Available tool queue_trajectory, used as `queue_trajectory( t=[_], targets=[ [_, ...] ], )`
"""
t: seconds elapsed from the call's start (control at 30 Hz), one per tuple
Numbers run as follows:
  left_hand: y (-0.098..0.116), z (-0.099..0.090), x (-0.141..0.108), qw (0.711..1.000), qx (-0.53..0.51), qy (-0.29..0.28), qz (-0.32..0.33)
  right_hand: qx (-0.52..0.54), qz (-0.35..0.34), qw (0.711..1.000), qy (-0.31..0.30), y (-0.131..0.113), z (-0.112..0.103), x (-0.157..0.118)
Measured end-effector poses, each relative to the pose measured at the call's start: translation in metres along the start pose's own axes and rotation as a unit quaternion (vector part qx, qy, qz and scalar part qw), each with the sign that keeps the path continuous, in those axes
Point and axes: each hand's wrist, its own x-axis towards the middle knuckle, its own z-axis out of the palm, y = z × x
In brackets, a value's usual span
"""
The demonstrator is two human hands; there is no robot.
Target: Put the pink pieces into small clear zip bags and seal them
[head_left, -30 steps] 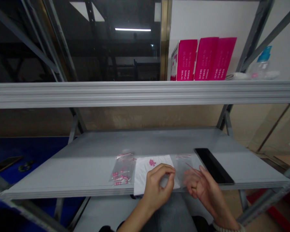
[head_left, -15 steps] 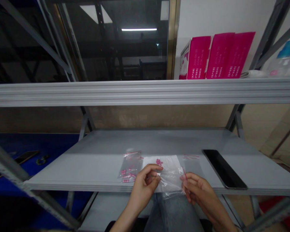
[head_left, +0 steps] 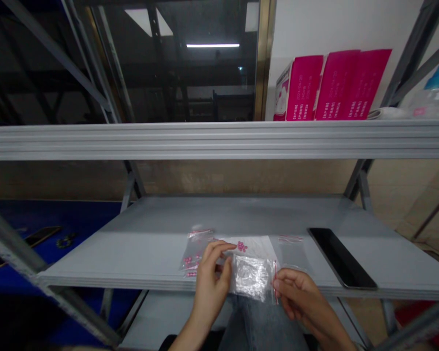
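Observation:
A small clear zip bag [head_left: 252,278] with a red seal line lies nearly flat in front of me, shiny with reflected light. My right hand [head_left: 292,290] pinches its right end at the red seal between thumb and fingers. At the bag's left edge is my left hand [head_left: 214,270], its index finger and thumb apart and the thumb close against the plastic. Just beyond my left fingertips, a cluster of pink beads [head_left: 242,246] rests on a white sheet [head_left: 263,243]. Another clear bag [head_left: 195,248] with pink beads inside lies left of the sheet, partly covered by my left hand.
On the grey shelf [head_left: 149,243], a flat clear bag [head_left: 292,253] and a black phone [head_left: 342,258] lie to the right. Pink boxes [head_left: 336,87] and a blue-capped bottle [head_left: 433,90] stand above, behind a metal beam [head_left: 219,141]. A bracelet [head_left: 66,240] lies on the blue surface at left.
The zip bag has turned flatter and brighter, with its glossy face now showing. My left hand has shifted slightly left, and its fingers have spread. My right hand keeps its pinch on the seal end.

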Motion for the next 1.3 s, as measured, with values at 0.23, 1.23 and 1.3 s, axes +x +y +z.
queue_trajectory(
  t=[0.23,1.23,1.3],
  targets=[
    [0.026,0.013,-0.02,0.996,-0.013,-0.089,-0.03,-0.001,0.002,1.0,-0.028,-0.01,0.023,0.001],
    [0.025,0.002,-0.018,0.983,-0.013,-0.162,0.081,-0.09,-0.045,0.991,-0.092,-0.026,0.04,0.004],
    [0.021,0.002,-0.021,0.971,-0.001,-0.222,0.087,-0.083,-0.041,0.991,-0.1,-0.026,0.037,0.005]
  ],
)
